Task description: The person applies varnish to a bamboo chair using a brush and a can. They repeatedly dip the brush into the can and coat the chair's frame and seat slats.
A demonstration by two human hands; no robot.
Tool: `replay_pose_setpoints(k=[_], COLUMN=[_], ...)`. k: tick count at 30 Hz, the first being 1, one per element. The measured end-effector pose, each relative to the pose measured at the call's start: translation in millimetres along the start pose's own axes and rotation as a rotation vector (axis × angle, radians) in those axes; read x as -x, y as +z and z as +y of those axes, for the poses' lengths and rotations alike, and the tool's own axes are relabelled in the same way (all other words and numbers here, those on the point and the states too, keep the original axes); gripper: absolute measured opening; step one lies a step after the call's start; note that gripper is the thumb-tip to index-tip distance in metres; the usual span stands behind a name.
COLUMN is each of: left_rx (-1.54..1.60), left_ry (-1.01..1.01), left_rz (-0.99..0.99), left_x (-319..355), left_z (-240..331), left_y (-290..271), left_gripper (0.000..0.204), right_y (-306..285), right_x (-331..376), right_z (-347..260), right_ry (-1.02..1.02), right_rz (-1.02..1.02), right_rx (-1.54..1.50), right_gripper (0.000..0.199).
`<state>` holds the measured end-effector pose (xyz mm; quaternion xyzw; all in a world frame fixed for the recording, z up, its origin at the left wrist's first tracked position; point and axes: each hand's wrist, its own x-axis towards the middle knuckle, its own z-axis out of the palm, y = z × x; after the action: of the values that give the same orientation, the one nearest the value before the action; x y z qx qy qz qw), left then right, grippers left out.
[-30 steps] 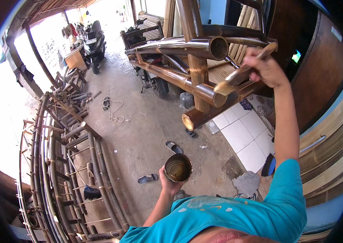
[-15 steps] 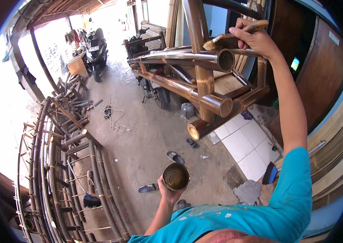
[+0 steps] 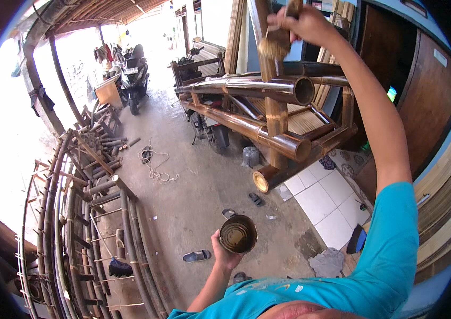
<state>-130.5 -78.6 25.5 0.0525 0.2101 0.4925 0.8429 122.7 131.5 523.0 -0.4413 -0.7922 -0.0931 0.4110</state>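
Standing beside a bamboo frame (image 3: 268, 133), sandals (image 3: 196, 256) below; right hand (image 3: 300, 24) gripping brush (image 3: 274, 45) against its post, left hand (image 3: 225, 255) clutching can (image 3: 237, 234).

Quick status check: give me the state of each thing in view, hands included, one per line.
Left hand: low, grip closed on the tin can.
Tin can: upright, open-topped, dark liquid inside.
Right hand: raised, grip closed on the brush.
Brush: bristles against the upright bamboo post.
Bamboo frame: glossy brown, standing assembled.
Motorcycle: parked.
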Motion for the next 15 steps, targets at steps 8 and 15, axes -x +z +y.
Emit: replay_pose_setpoints(k=[8, 15], left_rx=[0.024, -0.003], left_ry=[0.051, -0.068], left_rz=[0.08, 0.066], left_x=[17, -12], left_z=[1, -14], left_y=[-9, -28], left_gripper=[0.073, 0.077], right_y=[-32, -55], right_x=[-90, -60], right_z=[-3, -12], right_ry=[-0.097, 0.06], right_rz=[0.129, 0.076], right_rx=[-0.084, 0.337], right_gripper=[0.021, 0.024])
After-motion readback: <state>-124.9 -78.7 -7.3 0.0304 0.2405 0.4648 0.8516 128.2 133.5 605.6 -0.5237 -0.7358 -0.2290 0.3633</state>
